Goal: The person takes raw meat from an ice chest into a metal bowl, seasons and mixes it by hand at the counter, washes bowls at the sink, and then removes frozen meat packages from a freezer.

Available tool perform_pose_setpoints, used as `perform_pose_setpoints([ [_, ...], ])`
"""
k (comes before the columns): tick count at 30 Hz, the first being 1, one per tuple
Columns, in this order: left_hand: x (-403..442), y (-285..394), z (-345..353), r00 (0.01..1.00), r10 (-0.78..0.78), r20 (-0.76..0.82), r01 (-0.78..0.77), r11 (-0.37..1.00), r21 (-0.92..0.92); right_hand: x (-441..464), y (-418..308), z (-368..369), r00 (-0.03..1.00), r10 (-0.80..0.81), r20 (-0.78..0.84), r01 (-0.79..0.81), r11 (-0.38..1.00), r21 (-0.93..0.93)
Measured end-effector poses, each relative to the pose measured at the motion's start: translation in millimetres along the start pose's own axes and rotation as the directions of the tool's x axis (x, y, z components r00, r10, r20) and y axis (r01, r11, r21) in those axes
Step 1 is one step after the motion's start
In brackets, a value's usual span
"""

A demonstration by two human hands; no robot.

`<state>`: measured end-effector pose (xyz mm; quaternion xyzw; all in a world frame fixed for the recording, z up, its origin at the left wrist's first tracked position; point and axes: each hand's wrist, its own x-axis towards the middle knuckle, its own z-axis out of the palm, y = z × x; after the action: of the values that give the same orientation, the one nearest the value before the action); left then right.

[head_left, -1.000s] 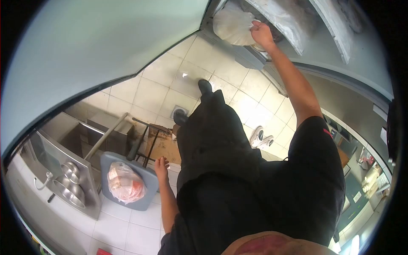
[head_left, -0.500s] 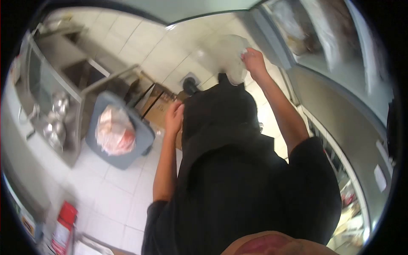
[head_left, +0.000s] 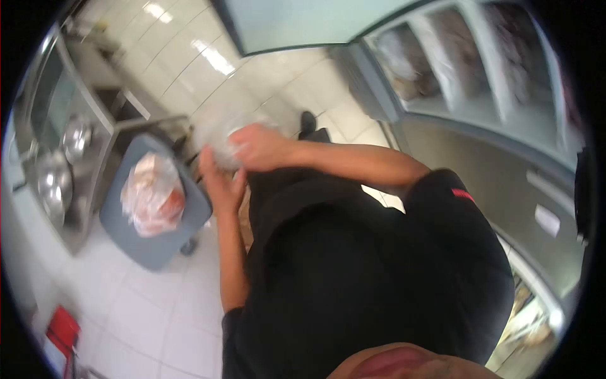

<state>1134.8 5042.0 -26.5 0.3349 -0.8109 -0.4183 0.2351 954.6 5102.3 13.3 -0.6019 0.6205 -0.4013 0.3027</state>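
A pale, see-through plastic bag [head_left: 218,129], blurred by motion, hangs in front of my body over the tiled floor. My right hand [head_left: 257,146] is closed on its top. Just left of it, my left hand [head_left: 221,183] is raised beside the bag with thumb and fingers apart. What the bag holds is too blurred to tell. Nearest to my left hand, a clear bag with pink and pale contents [head_left: 154,196] lies on a grey chair seat [head_left: 129,243].
An open freezer or fridge [head_left: 398,107] with bagged goods on its shelves stands at the upper right, its door [head_left: 290,25] swung out at the top. At left is a steel sink unit [head_left: 95,158] with metal bowls [head_left: 53,183]. A red object [head_left: 63,328] is at lower left.
My right hand has carried the pale bag from the open cabinet leftward across my body. My left hand has come up and moved left to meet it, its fingers now spread.
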Motion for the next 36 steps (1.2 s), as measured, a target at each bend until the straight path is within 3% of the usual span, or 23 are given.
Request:
perform_pose_setpoints([
  [2,7,6,-7,0.995,0.093,-0.045,-0.091,0.995,0.043,13,-21,12,0.955,0.281,0.09,-0.293,0.941,0.172],
  [4,8,7,-19,0.977,0.194,-0.088,-0.177,0.969,0.173,21,-35,18,0.962,0.255,0.098,-0.266,0.956,0.124],
  [7,2,-11,-30,0.99,0.139,-0.032,-0.127,0.962,0.241,27,-48,28,0.971,0.21,0.114,-0.219,0.972,0.081],
  [10,-3,-33,-29,0.999,0.027,-0.02,-0.024,0.99,0.139,27,-67,20,0.965,0.195,0.174,-0.206,0.978,0.047],
  [13,-5,-32,-21,0.99,0.135,-0.048,-0.127,0.98,0.151,26,-64,24,0.956,0.167,0.239,-0.155,0.985,-0.07],
  [16,0,-8,-4,0.992,0.046,-0.115,-0.06,0.991,-0.122,24,-57,21,0.943,0.161,0.293,-0.125,0.983,-0.138],
  [19,-8,-39,12,0.996,-0.019,0.082,0.042,0.958,-0.284,15,-39,15,0.929,0.2,0.311,-0.17,0.978,-0.121],
  [22,0,-42,28,0.983,0.042,0.18,0.008,0.963,-0.269,-4,-18,3,0.929,0.268,0.254,-0.27,0.963,-0.027],
  [25,0,-49,58,0.972,0.072,0.225,-0.043,0.99,-0.131,-34,23,-11,0.92,0.322,0.224,-0.34,0.939,0.044],
  [26,4,-34,58,0.943,0.006,0.332,0.005,0.999,-0.033,-45,37,-18,0.915,0.338,0.223,-0.358,0.932,0.058],
  [29,-11,-60,78,0.951,0.096,0.294,-0.085,0.995,-0.05,-86,76,-45,0.898,0.439,0.013,-0.414,0.836,0.362],
  [31,-13,-61,85,0.932,-0.009,0.363,0.002,1.0,0.021,-128,154,-51,0.842,0.473,-0.26,-0.421,0.877,0.231],
  [33,-13,-64,92,0.907,-0.069,0.417,0.036,0.996,0.086,-173,225,-78,0.511,0.817,-0.267,-0.68,0.574,0.456],
  [34,-12,-67,95,0.896,-0.075,0.438,0.028,0.993,0.112,-203,273,-85,0.472,0.724,-0.503,-0.768,0.618,0.168],
  [35,-9,-69,100,0.885,-0.082,0.457,0.021,0.99,0.138,-225,299,-101,0.343,0.777,-0.528,-0.851,0.495,0.176],
  [36,-7,-67,105,0.865,-0.15,0.479,0.083,0.984,0.158,-246,329,-117,0.287,0.794,-0.536,-0.915,0.393,0.093],
])
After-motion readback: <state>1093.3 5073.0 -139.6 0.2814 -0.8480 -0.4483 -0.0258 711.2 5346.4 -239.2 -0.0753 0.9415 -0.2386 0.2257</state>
